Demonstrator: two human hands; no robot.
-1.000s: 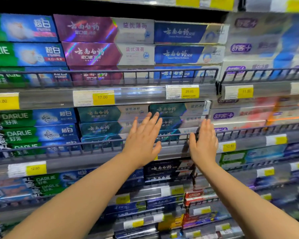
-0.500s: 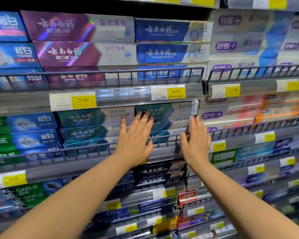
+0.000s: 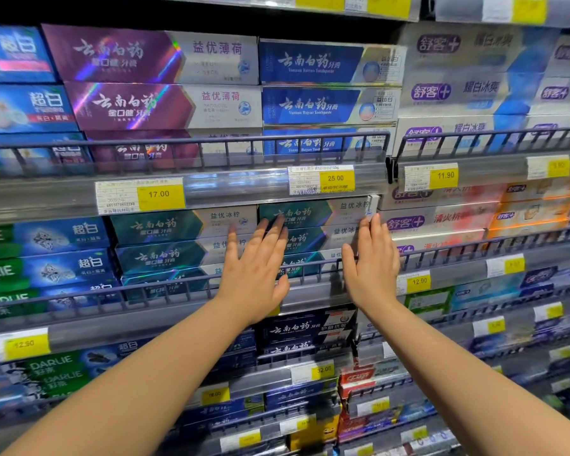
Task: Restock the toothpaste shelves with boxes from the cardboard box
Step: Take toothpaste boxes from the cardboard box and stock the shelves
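Both my hands reach up to a stack of teal toothpaste boxes (image 3: pixel 313 225) on the middle shelf, behind a wire rail (image 3: pixel 165 284). My left hand (image 3: pixel 255 261) lies flat with straight fingers against the left end of the stack. With fingers straight, my right hand (image 3: pixel 371 261) presses on the stack's right end. Neither hand holds a box. A second teal stack (image 3: pixel 175 240) sits just to the left. The cardboard box is not in view.
Purple boxes (image 3: pixel 145 80) and blue boxes (image 3: pixel 323 83) fill the shelf above. White boxes (image 3: pixel 474 77) stand at the right, green-blue Darlie boxes (image 3: pixel 43 251) at the left. Yellow price tags (image 3: pixel 160 195) line the shelf edges. Lower shelves hold dark blue boxes (image 3: pixel 303 330).
The view has drifted right and slightly down along the shelves. Both hands stay flat on the teal stack, fingers a little higher on the boxes.
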